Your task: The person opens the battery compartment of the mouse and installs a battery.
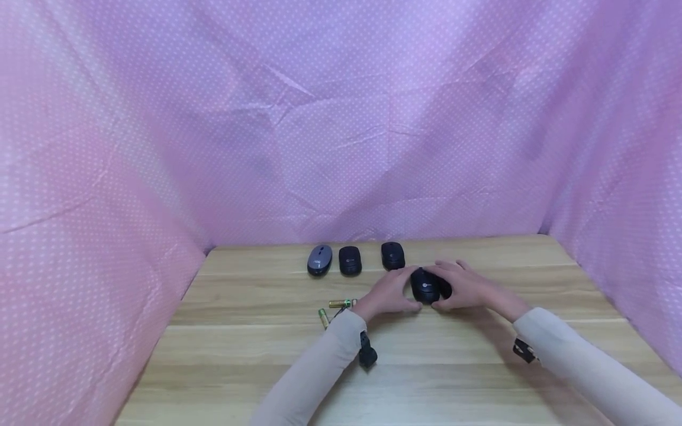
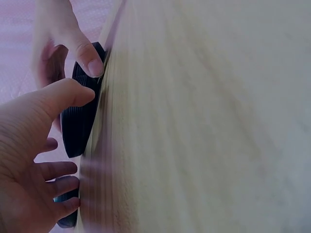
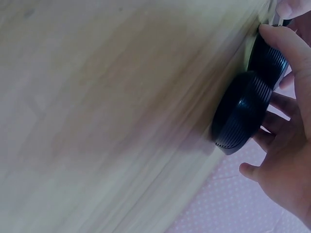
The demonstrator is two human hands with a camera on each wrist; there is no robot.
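Note:
A black computer mouse (image 1: 425, 287) lies on the wooden table between the two hands, a small light logo on its top. My left hand (image 1: 391, 293) holds it from the left, thumb at the near end and forefinger at the far end; the other fingers are spread in the left wrist view. From the right, my right hand (image 1: 462, 286) grips the same mouse, its thumb (image 3: 282, 39) on the near edge. Beneath the right palm sits a second black mouse (image 3: 243, 114), partly hidden in the head view and right beside the first.
Farther back stand a grey mouse (image 1: 319, 260), a black mouse (image 1: 350, 261) and another black mouse (image 1: 393, 255). Green and gold batteries (image 1: 339, 303) lie by the left wrist, partly covered by it. Pink dotted cloth (image 1: 341, 148) surrounds the table (image 1: 240, 355).

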